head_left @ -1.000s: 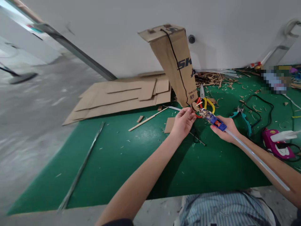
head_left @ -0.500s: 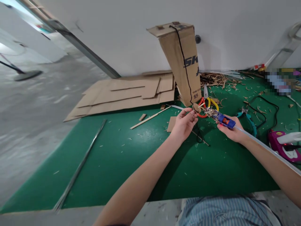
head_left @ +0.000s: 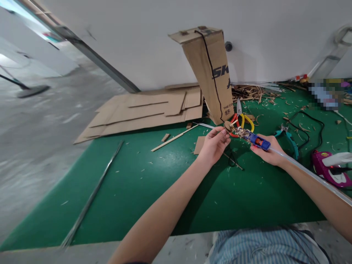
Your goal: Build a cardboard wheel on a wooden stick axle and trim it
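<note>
Left hand [head_left: 216,145]: thumb and fingers pinched on a small brown disc [head_left: 227,126], held just above the bench [head_left: 137,205], right of its middle. Right hand [head_left: 268,151]: wrapped round a blue glue gun [head_left: 260,141], its crusted nozzle pointing at the disc. Hands near each other, not touching. A pale stub [head_left: 233,122] shows at the disc's face (whether nozzle and stub touch, cannot tell). Clear glue stick [head_left: 308,170] runs back along the right forearm.

Step in hand, by my reading: glue work at the disc and stub. The next move seems to call for a steady left pinch, a careful nozzle angle, and fingertips clear of the hot end.

Just beyond: yellow-handled tool [head_left: 250,124]. To the right, teal pliers [head_left: 293,143]; toward the right edge, a magenta device [head_left: 320,161]. Far edge: tall cardboard box [head_left: 209,66], brown scraps [head_left: 247,92]. Far-left corner: flat cardboard sheets [head_left: 115,119]. Along the left side, reaching the near edge: clear rods [head_left: 95,190].
</note>
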`<state>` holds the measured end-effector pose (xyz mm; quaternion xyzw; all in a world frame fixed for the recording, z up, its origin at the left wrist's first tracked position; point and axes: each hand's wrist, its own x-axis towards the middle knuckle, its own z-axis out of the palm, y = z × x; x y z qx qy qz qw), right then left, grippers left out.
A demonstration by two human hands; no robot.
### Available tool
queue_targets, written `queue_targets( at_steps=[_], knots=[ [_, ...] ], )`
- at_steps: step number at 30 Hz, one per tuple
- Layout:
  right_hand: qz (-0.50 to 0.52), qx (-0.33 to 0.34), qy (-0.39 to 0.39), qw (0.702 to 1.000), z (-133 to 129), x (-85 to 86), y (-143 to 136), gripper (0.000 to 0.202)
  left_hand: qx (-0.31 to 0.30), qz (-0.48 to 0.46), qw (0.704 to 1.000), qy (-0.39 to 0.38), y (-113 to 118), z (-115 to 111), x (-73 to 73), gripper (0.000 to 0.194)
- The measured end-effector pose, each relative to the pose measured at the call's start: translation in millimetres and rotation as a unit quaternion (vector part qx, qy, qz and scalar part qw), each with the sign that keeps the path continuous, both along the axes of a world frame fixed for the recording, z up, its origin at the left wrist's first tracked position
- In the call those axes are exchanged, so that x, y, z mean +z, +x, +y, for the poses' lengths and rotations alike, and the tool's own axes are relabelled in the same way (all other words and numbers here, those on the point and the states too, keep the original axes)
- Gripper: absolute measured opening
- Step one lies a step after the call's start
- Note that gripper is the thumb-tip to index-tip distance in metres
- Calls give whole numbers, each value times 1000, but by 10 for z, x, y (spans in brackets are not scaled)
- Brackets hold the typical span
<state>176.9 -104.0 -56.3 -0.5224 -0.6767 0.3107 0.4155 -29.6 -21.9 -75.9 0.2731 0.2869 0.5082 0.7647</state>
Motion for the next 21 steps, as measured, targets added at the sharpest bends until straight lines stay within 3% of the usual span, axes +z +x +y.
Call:
queue_targets(
  at_steps=[21],
  knots=[
    [-23, -5, 16, 1000, -5, 43, -19, 28, -29, -1, 999, -26, -20, 3, -12, 19]
  ],
)
